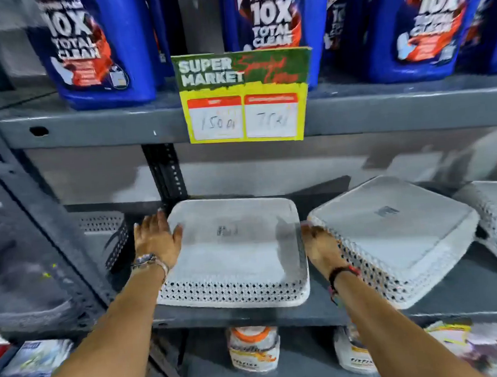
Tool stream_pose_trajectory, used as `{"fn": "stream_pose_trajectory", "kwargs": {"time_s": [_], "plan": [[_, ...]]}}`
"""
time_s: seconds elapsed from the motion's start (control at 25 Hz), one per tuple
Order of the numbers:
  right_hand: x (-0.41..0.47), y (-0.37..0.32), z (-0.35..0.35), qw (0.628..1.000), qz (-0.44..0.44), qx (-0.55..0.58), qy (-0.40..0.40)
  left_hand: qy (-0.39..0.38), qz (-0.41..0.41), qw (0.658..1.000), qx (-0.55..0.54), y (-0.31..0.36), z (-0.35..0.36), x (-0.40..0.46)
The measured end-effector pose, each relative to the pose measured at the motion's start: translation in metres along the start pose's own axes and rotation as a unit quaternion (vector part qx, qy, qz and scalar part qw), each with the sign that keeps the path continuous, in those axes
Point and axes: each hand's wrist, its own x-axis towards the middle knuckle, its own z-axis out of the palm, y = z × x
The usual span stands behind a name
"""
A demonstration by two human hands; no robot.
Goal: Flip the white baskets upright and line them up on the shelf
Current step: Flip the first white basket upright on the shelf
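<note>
Three white perforated plastic baskets lie upside down on the grey metal shelf. Left hand, grip spread, rests against the left basket's left edge. Right hand lies between it and the tilted middle basket; its grip cannot be told.

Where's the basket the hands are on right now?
Head view, centre: the upside-down white basket lies on the middle shelf under the price sign, between both hands.

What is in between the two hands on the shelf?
In the head view, a white basket lies upside down between the left hand and the right hand. Each hand is at one side of it.
</note>
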Motion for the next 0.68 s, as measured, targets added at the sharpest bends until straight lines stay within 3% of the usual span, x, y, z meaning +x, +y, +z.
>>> {"fn": "stream_pose_trajectory", "kwargs": {"time_s": [0.12,0.24,0.32,0.44,0.52,0.64,0.68], "plan": [[0.018,-0.002,0.013,0.996,0.081,0.022,-0.028,-0.085,-0.108,0.989,-0.062,-0.019,0.019,0.031],[0.027,-0.006,0.025,0.994,0.102,0.006,-0.048,-0.152,-0.133,0.963,-0.18,-0.019,0.028,0.043],[0.029,-0.006,0.03,0.992,0.11,0.049,-0.049,-0.147,-0.172,0.939,-0.257,-0.014,0.022,0.045],[0.033,-0.016,0.027,0.966,0.114,0.227,-0.055,-0.049,-0.263,0.879,-0.394,-0.015,0.012,0.056],[0.037,-0.03,0.014,0.923,0.074,0.377,-0.027,0.013,-0.226,0.786,-0.575,-0.015,-0.001,0.066],[0.036,-0.042,-0.02,0.819,0.094,0.566,0.005,0.006,-0.139,0.576,-0.806,-0.037,-0.016,0.081],[0.037,-0.037,-0.029,0.792,0.112,0.6,-0.005,-0.011,-0.167,0.552,-0.817,-0.046,-0.018,0.083]]}}
